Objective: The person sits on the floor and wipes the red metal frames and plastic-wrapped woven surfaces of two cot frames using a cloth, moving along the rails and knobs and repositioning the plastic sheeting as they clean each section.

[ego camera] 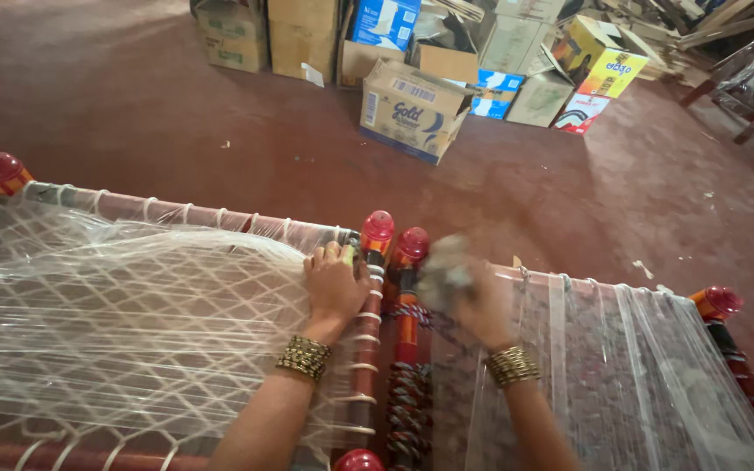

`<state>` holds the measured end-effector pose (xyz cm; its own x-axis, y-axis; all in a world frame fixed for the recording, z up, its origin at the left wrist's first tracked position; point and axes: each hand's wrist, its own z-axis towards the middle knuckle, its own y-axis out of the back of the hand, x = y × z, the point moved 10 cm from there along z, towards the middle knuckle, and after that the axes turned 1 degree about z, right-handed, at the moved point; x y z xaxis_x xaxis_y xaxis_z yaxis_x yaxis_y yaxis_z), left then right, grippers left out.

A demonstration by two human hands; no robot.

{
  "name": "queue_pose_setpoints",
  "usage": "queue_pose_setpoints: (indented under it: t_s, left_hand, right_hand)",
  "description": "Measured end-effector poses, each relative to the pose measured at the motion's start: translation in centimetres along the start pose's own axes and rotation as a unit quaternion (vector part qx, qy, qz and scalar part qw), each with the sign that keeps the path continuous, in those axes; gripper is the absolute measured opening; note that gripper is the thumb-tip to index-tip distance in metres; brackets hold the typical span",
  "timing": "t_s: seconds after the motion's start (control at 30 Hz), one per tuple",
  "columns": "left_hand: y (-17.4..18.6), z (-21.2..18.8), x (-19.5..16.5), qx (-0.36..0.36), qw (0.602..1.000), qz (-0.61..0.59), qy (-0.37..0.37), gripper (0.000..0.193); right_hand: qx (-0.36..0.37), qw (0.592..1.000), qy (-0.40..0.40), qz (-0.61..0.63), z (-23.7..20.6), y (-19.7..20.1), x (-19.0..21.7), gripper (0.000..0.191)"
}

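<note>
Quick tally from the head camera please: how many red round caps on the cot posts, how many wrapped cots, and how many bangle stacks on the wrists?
Red round caps: 5
Plastic-wrapped cots: 2
Gold bangle stacks: 2
Total: 9

I see both forearms extend forward from the bottom edge, each with a stack of gold bangles at the wrist. My left hand (335,281) lies palm down, fingers curled forward in a closed grip. My right hand (473,296) is raised, motion-blurred; its grip state is unreadable.
</note>
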<state>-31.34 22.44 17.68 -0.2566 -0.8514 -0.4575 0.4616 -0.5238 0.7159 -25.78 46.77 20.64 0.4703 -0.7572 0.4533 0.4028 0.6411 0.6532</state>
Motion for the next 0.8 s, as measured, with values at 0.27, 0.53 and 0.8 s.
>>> queue_pose_setpoints:
  t_s: [0.27, 0.53, 0.8]
  left_hand:
    - [-0.3, -0.1, 0.0, -0.009, 1.0, 0.015, -0.003, 0.034]
    - [-0.3, -0.2, 0.0, 0.003, 1.0, 0.026, -0.004, 0.034]
    - [0.3, 0.0, -0.4, -0.019, 0.999, 0.026, -0.011, 0.035]
  right_hand:
    - [0.105, 0.993, -0.031, 0.046, -1.9, -4.9, 1.6, 0.035]
    - [0.203, 0.938, -0.212, 0.184, -1.8, -4.8, -0.7, 0.028]
    - [-0.057, 0.96, 0.147, -0.23, 4.3, -5.0, 7.6, 0.061]
